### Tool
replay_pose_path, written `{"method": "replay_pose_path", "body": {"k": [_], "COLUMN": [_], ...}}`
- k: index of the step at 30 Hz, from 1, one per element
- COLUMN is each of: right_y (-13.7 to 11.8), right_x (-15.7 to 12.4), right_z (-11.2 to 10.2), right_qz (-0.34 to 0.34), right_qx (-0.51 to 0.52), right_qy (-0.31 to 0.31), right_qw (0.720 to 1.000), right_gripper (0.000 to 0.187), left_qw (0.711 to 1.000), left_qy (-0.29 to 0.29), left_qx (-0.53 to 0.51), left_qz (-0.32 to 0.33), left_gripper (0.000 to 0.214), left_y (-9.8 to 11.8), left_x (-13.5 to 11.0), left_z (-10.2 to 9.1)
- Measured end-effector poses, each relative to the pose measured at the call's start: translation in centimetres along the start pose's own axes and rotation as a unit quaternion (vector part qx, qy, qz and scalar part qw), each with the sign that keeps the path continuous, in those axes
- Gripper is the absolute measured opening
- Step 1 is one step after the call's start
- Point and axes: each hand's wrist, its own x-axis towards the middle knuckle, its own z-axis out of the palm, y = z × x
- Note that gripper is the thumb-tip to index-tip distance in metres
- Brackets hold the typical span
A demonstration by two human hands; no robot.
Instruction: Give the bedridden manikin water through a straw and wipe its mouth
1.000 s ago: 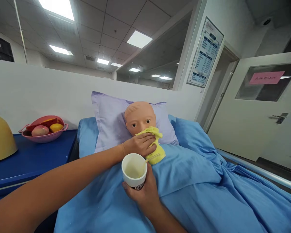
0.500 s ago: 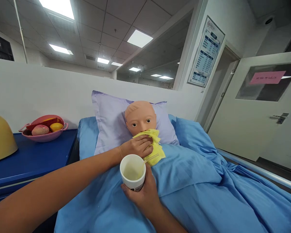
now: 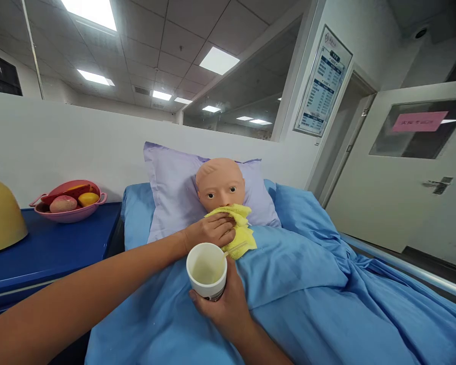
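Observation:
A manikin [image 3: 220, 180] lies with its head on a lilac pillow [image 3: 171, 187], its eyes showing. My left hand [image 3: 210, 232] presses a yellow towel [image 3: 242, 235] over its mouth and chin, fingers closed together on the cloth. The towel's lower end hangs onto the blue quilt [image 3: 307, 284]. Just below, my right hand [image 3: 228, 306] is wrapped round a white paper cup [image 3: 207, 271], tilted so its inside shows. A pale straw [image 3: 236, 248] sticks out over the cup's right rim, in front of the towel. The manikin's mouth is hidden.
At left, a blue bedside cabinet [image 3: 68, 243] bears a pink basket [image 3: 66, 217] of fruit and a yellow rounded vessel [image 3: 2, 218]. A bed rail [image 3: 406, 266] runs along the right side. Beyond it stands a door [image 3: 399, 192].
My left hand has slid slightly left and down across the manikin's mouth, drawing the towel along. The cup in my right hand has shifted a little left.

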Motion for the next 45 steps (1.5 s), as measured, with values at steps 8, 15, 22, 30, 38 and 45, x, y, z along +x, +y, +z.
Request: {"method": "replay_pose_path", "body": {"k": [8, 15, 22, 30, 38, 45], "right_y": [0.3, 0.6, 0.3, 0.3, 0.2, 0.0], "right_x": [0.0, -0.2, -0.1, 0.0, -0.2, -0.2], "right_z": [0.0, 0.2, 0.4, 0.3, 0.2, 0.4], "right_qz": [-0.012, 0.001, 0.016, 0.010, 0.042, 0.025], "right_qx": [-0.014, -0.003, 0.013, -0.001, -0.007, 0.010], "right_qy": [0.007, 0.016, 0.022, 0.029, 0.011, 0.026], "right_qw": [1.000, 1.000, 1.000, 1.000, 0.999, 0.999], "right_gripper": [0.053, 0.056, 0.055, 0.057, 0.054, 0.051], "left_qw": [1.000, 0.999, 0.999, 0.996, 0.984, 0.956], "left_qy": [0.004, 0.003, -0.004, -0.034, -0.110, -0.101], "left_qx": [-0.018, -0.032, -0.037, -0.069, -0.047, -0.154], "left_qz": [0.008, -0.002, -0.011, -0.043, -0.135, -0.230], "left_gripper": [0.014, 0.015, 0.015, 0.017, 0.021, 0.023], "left_y": [-0.2, -0.2, -0.3, -0.1, -0.5, 1.4], "left_x": [-0.8, -1.7, -2.3, -3.7, -8.1, -7.7], "left_z": [0.2, 0.2, -0.7, -1.2, -1.7, -2.9]}}
